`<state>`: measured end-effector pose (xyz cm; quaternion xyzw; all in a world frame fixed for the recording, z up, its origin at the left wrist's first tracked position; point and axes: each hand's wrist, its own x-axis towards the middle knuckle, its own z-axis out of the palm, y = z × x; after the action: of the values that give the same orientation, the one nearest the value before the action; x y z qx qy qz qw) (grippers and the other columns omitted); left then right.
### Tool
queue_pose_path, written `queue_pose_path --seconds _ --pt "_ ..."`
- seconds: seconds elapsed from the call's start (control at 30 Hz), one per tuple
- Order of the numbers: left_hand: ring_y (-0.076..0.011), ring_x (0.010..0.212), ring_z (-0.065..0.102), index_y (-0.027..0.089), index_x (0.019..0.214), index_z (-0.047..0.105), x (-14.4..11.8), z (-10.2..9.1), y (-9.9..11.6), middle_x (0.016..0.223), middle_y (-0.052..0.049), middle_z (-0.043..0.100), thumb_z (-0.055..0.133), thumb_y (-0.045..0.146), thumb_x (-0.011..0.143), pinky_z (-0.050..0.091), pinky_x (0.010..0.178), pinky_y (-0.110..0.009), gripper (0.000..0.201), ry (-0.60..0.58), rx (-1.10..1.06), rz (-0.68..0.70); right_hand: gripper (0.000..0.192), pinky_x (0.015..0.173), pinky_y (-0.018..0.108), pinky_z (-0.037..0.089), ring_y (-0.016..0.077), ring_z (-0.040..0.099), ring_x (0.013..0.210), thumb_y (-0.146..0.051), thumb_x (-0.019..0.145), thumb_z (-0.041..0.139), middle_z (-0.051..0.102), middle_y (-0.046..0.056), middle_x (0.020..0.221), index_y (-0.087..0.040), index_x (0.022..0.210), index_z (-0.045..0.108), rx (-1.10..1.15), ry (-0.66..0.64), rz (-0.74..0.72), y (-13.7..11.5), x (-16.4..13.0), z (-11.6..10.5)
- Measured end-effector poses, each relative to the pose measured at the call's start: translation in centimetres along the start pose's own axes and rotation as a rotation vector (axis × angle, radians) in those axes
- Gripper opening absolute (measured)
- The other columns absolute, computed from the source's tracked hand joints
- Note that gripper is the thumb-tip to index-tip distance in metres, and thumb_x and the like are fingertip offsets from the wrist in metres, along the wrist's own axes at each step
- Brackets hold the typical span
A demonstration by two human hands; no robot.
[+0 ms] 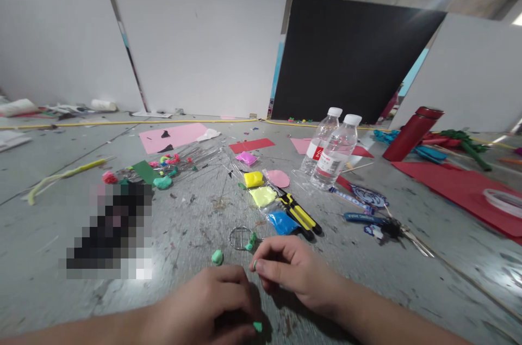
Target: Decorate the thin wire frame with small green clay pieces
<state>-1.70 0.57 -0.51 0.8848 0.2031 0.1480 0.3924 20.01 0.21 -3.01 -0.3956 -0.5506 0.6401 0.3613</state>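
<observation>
My left hand (pixel 207 309) rests low on the grey table with its fingers curled over a small piece of green clay (pixel 258 326). My right hand (pixel 291 271) is just beyond it, thumb and forefinger pinched on a tiny green bit (pixel 254 265). A green clay lump (pixel 217 257) lies loose on the table between the hands and a wire ring (pixel 240 237) that has green clay stuck on it.
Bags of yellow (pixel 253 179), pale yellow (pixel 263 196), blue (pixel 283 222) and pink (pixel 247 158) clay, yellow-black pliers (pixel 299 216), two water bottles (pixel 336 152), a red flask (pixel 411 134), keys (pixel 387 225), red and pink paper sheets, boards behind.
</observation>
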Motion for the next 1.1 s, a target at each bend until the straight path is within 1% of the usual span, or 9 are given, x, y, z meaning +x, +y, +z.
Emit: queue_pose_path --seconds 0.17,0.27,0.37,0.47,0.6,0.7,0.93,1.0,1.1 --pt "-0.0171 0.089 0.071 0.019 0.094 0.075 0.3 -0.5 -0.1 0.097 -0.007 0.076 0.065 0.023 0.091 0.057 0.08 -0.028 0.011 0.078 -0.111 -0.107 0.037 0.056 0.025 0.039 0.0103 0.05 0.056 -0.051 0.077 0.08 0.057 -0.003 0.062 -0.018 0.079 0.065 -0.018 0.016 -0.017 -0.3 -0.1 0.2" --pt "-0.0172 0.086 0.071 0.019 0.096 0.075 0.3 -0.4 -0.2 0.096 -0.006 0.077 0.067 0.025 0.088 0.056 0.079 -0.03 0.013 0.065 -0.221 -0.263 0.033 0.056 0.025 0.038 0.01 0.049 0.056 -0.048 0.078 0.078 0.056 -0.003 0.062 -0.019 0.078 0.063 -0.018 0.03 -0.039 -0.3 -0.1 0.2" --pt "-0.0141 0.075 0.066 0.017 0.096 0.073 0.4 -0.3 -0.4 0.085 -0.004 0.074 0.07 0.031 0.086 0.051 0.069 -0.027 0.018 0.063 -0.359 -0.434 0.028 0.055 0.026 0.036 0.0101 0.048 0.055 -0.044 0.078 0.076 0.055 -0.004 0.061 -0.02 0.076 0.062 -0.025 0.04 -0.058 -0.2 -0.1 0.1" --pt "-0.0116 0.07 0.06 0.016 0.09 0.071 0.5 -0.4 -0.4 0.079 -0.001 0.07 0.076 0.034 0.079 0.045 0.065 -0.025 0.022 0.076 -0.463 -0.516 0.026 0.055 0.026 0.036 0.0102 0.047 0.055 -0.042 0.078 0.076 0.054 -0.004 0.061 -0.02 0.076 0.062 -0.036 0.031 -0.08 -0.2 -0.2 0.0" --pt "-0.0093 0.065 0.052 0.016 0.086 0.067 0.7 -0.7 -0.6 0.073 0.003 0.063 0.079 0.035 0.076 0.039 0.061 -0.024 0.025 0.074 -0.542 -0.538 0.032 0.056 0.026 0.036 0.0098 0.046 0.056 -0.047 0.078 0.079 0.054 -0.004 0.061 -0.019 0.077 0.064 -0.033 -0.002 -0.093 -0.1 -0.3 0.0" --pt "-0.0084 0.065 0.05 0.016 0.087 0.065 0.8 -0.9 -0.7 0.071 0.004 0.061 0.081 0.035 0.076 0.038 0.061 -0.023 0.026 0.089 -0.609 -0.519 0.035 0.056 0.026 0.036 0.0096 0.046 0.056 -0.05 0.078 0.081 0.055 -0.004 0.062 -0.018 0.077 0.065 -0.002 -0.022 -0.112 0.1 -0.4 0.0" --pt "-0.0105 0.071 0.06 0.017 0.092 0.072 0.7 -1.1 -0.9 0.077 0.001 0.07 0.084 0.037 0.083 0.045 0.068 -0.025 0.025 0.132 -0.784 -0.443 0.031 0.059 0.027 0.038 0.0108 0.049 0.058 -0.048 0.083 0.078 0.058 -0.003 0.063 -0.019 0.082 0.068 0.032 -0.027 -0.151 0.0 -0.5 -0.3" --pt "-0.011 0.072 0.062 0.017 0.094 0.073 0.6 -1.1 -1.0 0.081 -0.001 0.072 0.084 0.039 0.083 0.047 0.07 -0.025 0.027 0.145 -0.835 -0.446 0.034 0.059 0.027 0.038 0.0109 0.05 0.058 -0.051 0.085 0.077 0.057 -0.003 0.063 -0.019 0.079 0.067 0.024 -0.027 -0.164 -0.2 -0.7 -0.4" --pt "-0.0113 0.074 0.063 0.016 0.094 0.074 0.6 -1.1 -1.0 0.082 -0.002 0.072 0.084 0.037 0.084 0.049 0.07 -0.024 0.025 0.187 -0.862 -0.396 0.04 0.06 0.026 0.039 0.0106 0.051 0.059 -0.056 0.089 0.072 0.059 -0.001 0.066 -0.018 0.075 0.065 0.005 -0.034 -0.176 -0.2 -0.9 -0.5"
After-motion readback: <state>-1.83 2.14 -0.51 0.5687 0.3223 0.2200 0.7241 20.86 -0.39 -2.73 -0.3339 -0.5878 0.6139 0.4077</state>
